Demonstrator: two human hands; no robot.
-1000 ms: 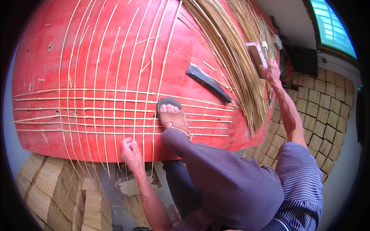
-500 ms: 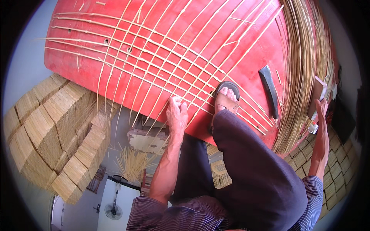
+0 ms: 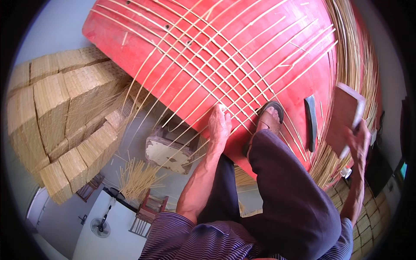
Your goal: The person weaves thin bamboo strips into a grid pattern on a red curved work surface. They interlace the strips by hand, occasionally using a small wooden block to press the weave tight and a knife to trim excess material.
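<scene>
Pale split strips (image 3: pixel 203 60) that look like bamboo or cane cross in an open lattice on a large red surface. My left hand (image 3: pixel 220 125) rests on the near edge of this lattice, fingers curled together over the strips; what lies between them is hidden. At the right, my right hand (image 3: pixel 359 141), slightly blurred, has its fingers at the edge of a flat brown rectangular board (image 3: pixel 343 117) with pale edges, tilted above the long strips. My sandalled foot (image 3: pixel 271 119) presses on the lattice beside my left hand. A dark flat blade-like tool (image 3: pixel 310 123) lies between foot and board.
A thick bundle of long strips (image 3: pixel 349 52) runs along the right side of the red surface (image 3: pixel 104 26). Stacked woven blocks (image 3: pixel 52 95) stand at the left. Below are a worn stool (image 3: pixel 169 154), a heap of short strips (image 3: pixel 138 177) and a fan (image 3: pixel 100 227).
The view has shifted, so the lattice and stacks sit differently. My right hand has brought the board leftward, and its broad face now shows. My left hand stays closed at the lattice edge.
</scene>
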